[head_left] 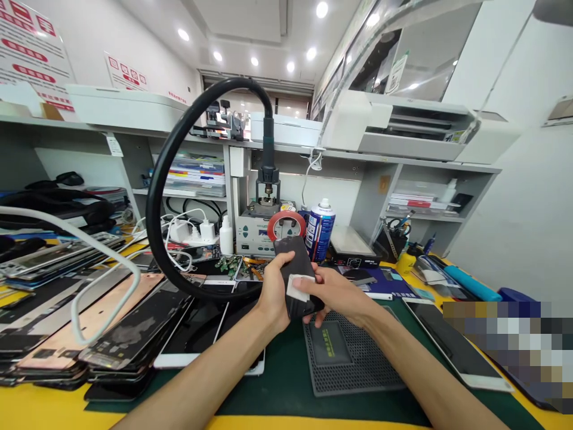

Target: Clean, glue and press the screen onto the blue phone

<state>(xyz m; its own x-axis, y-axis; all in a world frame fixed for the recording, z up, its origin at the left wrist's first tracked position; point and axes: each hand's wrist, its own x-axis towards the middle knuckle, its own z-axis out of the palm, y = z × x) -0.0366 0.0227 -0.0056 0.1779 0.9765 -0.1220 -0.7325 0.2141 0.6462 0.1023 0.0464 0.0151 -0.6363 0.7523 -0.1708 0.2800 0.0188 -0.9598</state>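
Observation:
My left hand [273, 292] grips a black smartphone [293, 260] by its left edge and holds it tilted above the bench. My right hand [333, 292] presses a small white wipe [296, 286] against the phone's lower face with thumb and fingers closed. Both hands hover over a grey ribbed work mat [353, 364] lying on the green bench mat [277, 382].
Stacks of phone screens and back panels [111, 322] fill the left side. A thick black hose [154, 197] loops up to a soldering station [257, 230]. A blue spray can [320, 230], a red tape roll [286, 224] and a white bottle [226, 236] stand behind. Another phone [452, 346] lies at right.

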